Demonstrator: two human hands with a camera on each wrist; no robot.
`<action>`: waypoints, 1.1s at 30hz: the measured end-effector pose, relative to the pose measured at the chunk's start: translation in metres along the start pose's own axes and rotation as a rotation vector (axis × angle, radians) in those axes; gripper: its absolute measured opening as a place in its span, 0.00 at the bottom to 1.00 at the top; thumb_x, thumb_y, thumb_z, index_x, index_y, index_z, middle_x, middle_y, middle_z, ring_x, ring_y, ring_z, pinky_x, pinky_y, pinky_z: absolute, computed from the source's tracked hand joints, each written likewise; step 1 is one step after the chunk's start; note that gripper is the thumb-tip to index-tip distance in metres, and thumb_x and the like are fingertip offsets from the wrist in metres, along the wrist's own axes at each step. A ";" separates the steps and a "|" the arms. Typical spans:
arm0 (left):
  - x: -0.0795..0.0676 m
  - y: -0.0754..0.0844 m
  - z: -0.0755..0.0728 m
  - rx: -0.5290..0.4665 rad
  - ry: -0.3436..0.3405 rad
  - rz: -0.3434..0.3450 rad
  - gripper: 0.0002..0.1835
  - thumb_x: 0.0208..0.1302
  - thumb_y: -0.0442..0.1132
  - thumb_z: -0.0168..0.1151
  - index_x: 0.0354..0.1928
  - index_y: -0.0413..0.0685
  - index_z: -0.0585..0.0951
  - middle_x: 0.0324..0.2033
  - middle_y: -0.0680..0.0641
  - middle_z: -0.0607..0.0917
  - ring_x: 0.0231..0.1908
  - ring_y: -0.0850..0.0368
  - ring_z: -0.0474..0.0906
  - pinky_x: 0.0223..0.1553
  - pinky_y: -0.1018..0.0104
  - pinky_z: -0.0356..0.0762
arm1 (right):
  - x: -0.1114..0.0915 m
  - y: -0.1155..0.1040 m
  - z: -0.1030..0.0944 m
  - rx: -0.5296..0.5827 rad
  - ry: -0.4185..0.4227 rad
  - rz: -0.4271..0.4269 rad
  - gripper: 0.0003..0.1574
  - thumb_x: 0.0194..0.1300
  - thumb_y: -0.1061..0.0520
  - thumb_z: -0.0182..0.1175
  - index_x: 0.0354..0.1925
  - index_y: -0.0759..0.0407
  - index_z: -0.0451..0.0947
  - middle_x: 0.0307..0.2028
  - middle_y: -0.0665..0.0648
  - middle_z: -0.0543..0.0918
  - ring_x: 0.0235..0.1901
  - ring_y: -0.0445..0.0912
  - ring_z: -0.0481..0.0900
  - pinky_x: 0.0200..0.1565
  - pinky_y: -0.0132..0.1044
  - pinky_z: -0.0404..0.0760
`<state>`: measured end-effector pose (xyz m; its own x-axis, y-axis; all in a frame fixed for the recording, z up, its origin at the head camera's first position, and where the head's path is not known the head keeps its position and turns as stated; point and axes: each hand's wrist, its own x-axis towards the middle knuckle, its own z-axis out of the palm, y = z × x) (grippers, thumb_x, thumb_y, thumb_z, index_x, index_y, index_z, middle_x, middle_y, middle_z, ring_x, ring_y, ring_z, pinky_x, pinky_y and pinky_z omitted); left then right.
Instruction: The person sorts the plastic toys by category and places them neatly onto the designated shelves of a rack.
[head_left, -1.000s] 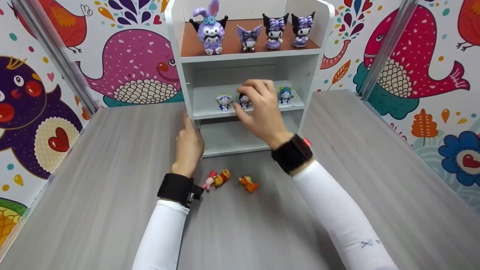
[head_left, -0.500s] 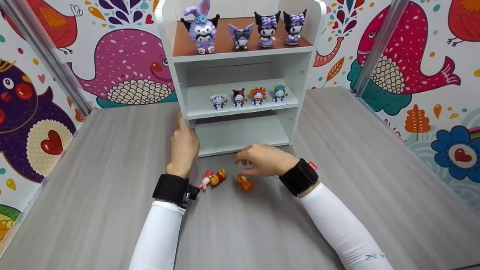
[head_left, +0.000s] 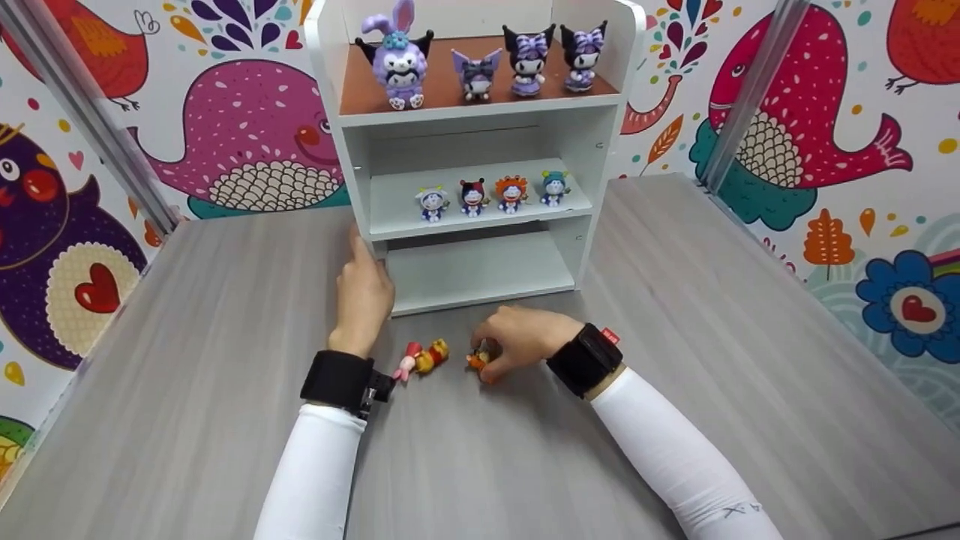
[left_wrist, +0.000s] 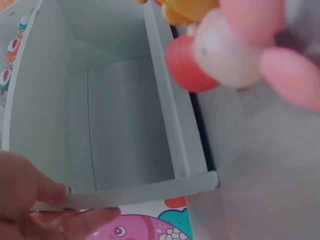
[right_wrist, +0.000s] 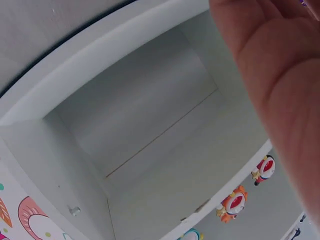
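Observation:
Low on the left of a white shelf unit [head_left: 480, 300], my left hand [head_left: 362, 296] holds the side panel. In the left wrist view the thumb [left_wrist: 47, 190] lies inside the panel and the fingers outside. My right hand [head_left: 529, 334] is down at the table in front of the unit, thumb and fingers round a small orange tiger figurine [head_left: 475, 361], partly hidden by the hand. To its left lie a yellow bear figurine [head_left: 433, 356] in red and a pink figurine [head_left: 406, 363] with a red body. The right wrist view shows only part of that palm [right_wrist: 285, 90].
On the middle shelf stands a row of blue-and-white cat figurines [head_left: 432, 204] in various hats. Purple and black figurines [head_left: 527, 66] stand along the brown top shelf [head_left: 442, 84]. Patterned walls [head_left: 255, 135] enclose the grey table [head_left: 675, 285] behind and at the sides.
My right hand has come down from the middle shelf, leaving an orange-hatted cat figurine standing there, and closed round the tiger figurine. My left hand keeps its place on the side panel.

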<state>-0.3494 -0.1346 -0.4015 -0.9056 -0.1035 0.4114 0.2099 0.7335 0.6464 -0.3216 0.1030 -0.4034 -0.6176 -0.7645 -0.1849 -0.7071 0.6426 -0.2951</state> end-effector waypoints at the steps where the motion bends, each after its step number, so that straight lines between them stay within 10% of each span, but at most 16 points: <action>1: 0.000 0.000 0.000 0.000 0.001 -0.001 0.33 0.73 0.27 0.48 0.76 0.33 0.50 0.41 0.24 0.83 0.40 0.28 0.84 0.38 0.41 0.83 | 0.000 0.000 0.000 -0.001 -0.001 0.008 0.22 0.58 0.47 0.72 0.47 0.58 0.84 0.37 0.53 0.89 0.35 0.40 0.84 0.40 0.34 0.83; 9: -0.001 -0.001 -0.001 -0.001 0.003 -0.006 0.33 0.72 0.27 0.49 0.75 0.33 0.51 0.41 0.24 0.83 0.40 0.28 0.84 0.39 0.40 0.83 | 0.004 -0.002 0.002 0.000 0.033 0.018 0.20 0.55 0.52 0.74 0.39 0.58 0.75 0.27 0.48 0.78 0.25 0.37 0.72 0.28 0.28 0.72; 23: 0.000 0.000 0.000 0.019 0.031 0.033 0.32 0.73 0.27 0.49 0.74 0.33 0.52 0.42 0.22 0.83 0.41 0.26 0.83 0.39 0.37 0.82 | -0.005 0.021 -0.013 0.142 0.408 -0.074 0.14 0.62 0.61 0.66 0.47 0.60 0.83 0.41 0.58 0.86 0.35 0.43 0.77 0.36 0.30 0.76; 33: -0.001 0.000 -0.001 0.012 0.021 0.016 0.32 0.72 0.27 0.49 0.75 0.34 0.52 0.43 0.22 0.83 0.43 0.26 0.83 0.41 0.37 0.82 | -0.006 0.039 -0.015 0.246 0.506 0.075 0.18 0.59 0.58 0.68 0.49 0.62 0.84 0.41 0.58 0.88 0.40 0.45 0.82 0.45 0.37 0.80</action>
<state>-0.3486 -0.1349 -0.4015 -0.8941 -0.1057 0.4351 0.2198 0.7431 0.6321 -0.3507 0.1337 -0.3999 -0.7940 -0.5583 0.2404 -0.5911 0.6171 -0.5193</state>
